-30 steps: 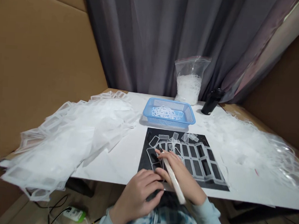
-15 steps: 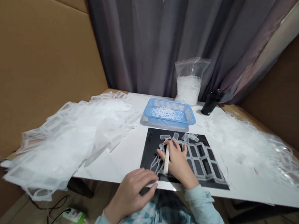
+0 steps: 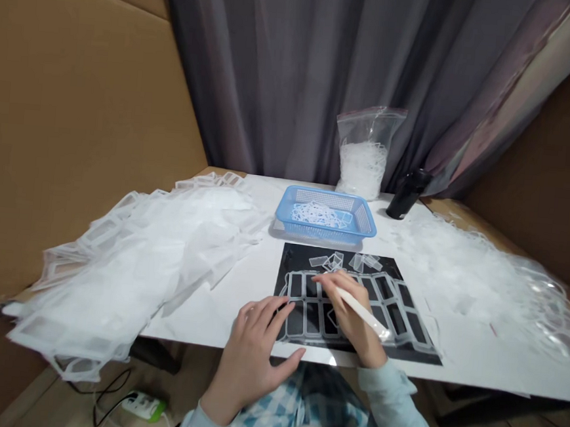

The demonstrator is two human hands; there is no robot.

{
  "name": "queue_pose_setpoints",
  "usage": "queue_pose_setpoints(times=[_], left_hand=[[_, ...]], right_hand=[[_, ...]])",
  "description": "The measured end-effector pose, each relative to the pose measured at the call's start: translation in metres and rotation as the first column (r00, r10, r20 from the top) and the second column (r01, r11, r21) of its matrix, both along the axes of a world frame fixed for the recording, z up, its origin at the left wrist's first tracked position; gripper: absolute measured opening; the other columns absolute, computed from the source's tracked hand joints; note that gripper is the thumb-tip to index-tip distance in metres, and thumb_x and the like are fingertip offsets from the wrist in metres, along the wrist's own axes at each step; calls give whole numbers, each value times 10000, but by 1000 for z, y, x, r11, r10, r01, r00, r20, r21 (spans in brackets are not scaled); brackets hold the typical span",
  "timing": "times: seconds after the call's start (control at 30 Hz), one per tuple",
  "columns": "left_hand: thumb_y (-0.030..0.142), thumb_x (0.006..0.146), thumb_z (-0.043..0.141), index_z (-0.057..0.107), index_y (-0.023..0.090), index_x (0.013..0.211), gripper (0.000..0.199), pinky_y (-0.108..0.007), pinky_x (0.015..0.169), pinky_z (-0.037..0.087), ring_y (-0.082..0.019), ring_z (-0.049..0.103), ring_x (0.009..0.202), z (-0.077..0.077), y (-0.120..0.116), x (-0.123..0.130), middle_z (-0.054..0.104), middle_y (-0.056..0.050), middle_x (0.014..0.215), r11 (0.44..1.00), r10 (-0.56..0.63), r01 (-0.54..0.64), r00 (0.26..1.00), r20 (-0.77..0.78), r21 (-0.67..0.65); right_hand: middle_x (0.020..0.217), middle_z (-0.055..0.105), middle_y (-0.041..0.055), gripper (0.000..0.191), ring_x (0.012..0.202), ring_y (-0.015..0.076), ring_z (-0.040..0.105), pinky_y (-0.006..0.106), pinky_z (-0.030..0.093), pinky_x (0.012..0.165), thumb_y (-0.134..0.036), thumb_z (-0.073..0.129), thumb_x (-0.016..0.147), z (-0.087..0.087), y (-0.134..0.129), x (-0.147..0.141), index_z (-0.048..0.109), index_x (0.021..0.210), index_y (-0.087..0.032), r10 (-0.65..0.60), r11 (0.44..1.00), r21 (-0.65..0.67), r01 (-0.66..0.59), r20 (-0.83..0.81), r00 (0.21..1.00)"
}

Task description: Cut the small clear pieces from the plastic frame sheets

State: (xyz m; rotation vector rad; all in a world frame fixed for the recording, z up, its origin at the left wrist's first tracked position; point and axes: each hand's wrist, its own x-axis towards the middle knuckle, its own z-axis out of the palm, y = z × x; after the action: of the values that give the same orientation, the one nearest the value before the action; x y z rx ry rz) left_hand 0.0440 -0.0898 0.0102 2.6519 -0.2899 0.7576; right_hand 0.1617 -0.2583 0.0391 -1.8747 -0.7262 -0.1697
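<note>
- Head view: left hand (image 3: 248, 362) open, fingertips on the edge of the clear plastic frame sheet (image 3: 386, 307), which lies on a black mat (image 3: 296, 257).
- Right hand (image 3: 349, 314) gripping a white stick (image 3: 363, 312), resting over that sheet.

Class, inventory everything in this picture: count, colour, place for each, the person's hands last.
basket: one, blue, table's back, with white strips
zip bag: one, clear, behind basket, holding white strips
bottle: one, black, back right
film heap: two, white, left and right
table: one, white, under these
mat: one, black, front centre
frame sheet: one, clear, on mat
loose pieces: several, clear, mat's far edge
stick: one, white, in right hand
left hand: one, open, at frame sheet's left edge
right hand: one, over frame sheet
</note>
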Motion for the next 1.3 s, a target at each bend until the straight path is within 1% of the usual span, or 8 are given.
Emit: queue_pose_setpoints(times=[0.2,0.3,0.4,0.5,0.7,0.83,1.17,1.3], left_hand=[[542,815,653,547,160,1291,620,-436,1067,274,-253,542,1177,-2,1,2,595,-78,1308,998,-26,26,1000,0,63],[454,799,677,533,170,1314,606,-455,1072,265,-257,543,1180,-6,2,3,592,-69,1319,993,-30,32,999,-15,110],[153,803,583,542,173,1298,497,-441,1072,274,-230,528,1206,-11,4,3,591,-59,1325,993,-17,21,999,-28,119],[17,752,489,543,180,1298,573,-438,1077,277,-214,519,1222,-15,4,3,593,-47,1325,995,-3,6,1000,-29,104],[4,700,471,562,197,1290,627,-439,1081,289,-214,530,1210,-19,4,3,601,-38,1317,997,-3,5,1000,-18,83],[-2,702,465,570,201,1281,623,-440,1091,289,-209,538,1198,-19,4,3,607,-32,1309,997,2,-1,1000,-11,78],[-1,717,467,581,180,1258,582,-448,1089,282,-212,546,1189,-17,3,2,617,-38,1288,998,2,-1,1000,-9,57],[10,729,469,574,185,1273,581,-444,1094,271,-208,558,1169,-16,2,3,629,-38,1264,999,5,-5,1000,-2,40]], right_hand=[[909,709,24,220,796,156,671,212,498,700,-378,615,947,-3,4,-8,696,1063,-209,250,965,-33,-259,-167,954],[798,694,9,274,603,121,628,205,475,594,-403,556,981,-6,4,-9,671,1129,-204,307,946,-20,-323,-264,915],[642,626,-3,352,477,98,518,216,428,536,-442,491,1007,-7,4,-8,717,952,-177,308,946,-3,-323,-299,903],[610,586,13,379,589,134,554,235,442,621,-455,521,989,-8,4,-7,735,863,-168,279,957,0,-289,-257,925],[755,650,12,342,605,130,617,215,488,566,-446,436,1030,-19,7,-10,624,1120,-176,280,959,54,-278,-329,902],[781,632,-2,264,692,127,616,222,485,677,-403,439,1038,-18,8,-11,591,1058,-187,286,956,27,-293,-315,905],[722,579,-21,227,633,113,551,232,413,640,-315,442,1047,-10,8,-12,621,987,-189,317,933,-120,-339,-173,933],[878,602,32,197,787,149,570,257,445,730,-283,466,1036,-11,7,-12,639,1029,-190,337,923,-169,-346,-78,938]])
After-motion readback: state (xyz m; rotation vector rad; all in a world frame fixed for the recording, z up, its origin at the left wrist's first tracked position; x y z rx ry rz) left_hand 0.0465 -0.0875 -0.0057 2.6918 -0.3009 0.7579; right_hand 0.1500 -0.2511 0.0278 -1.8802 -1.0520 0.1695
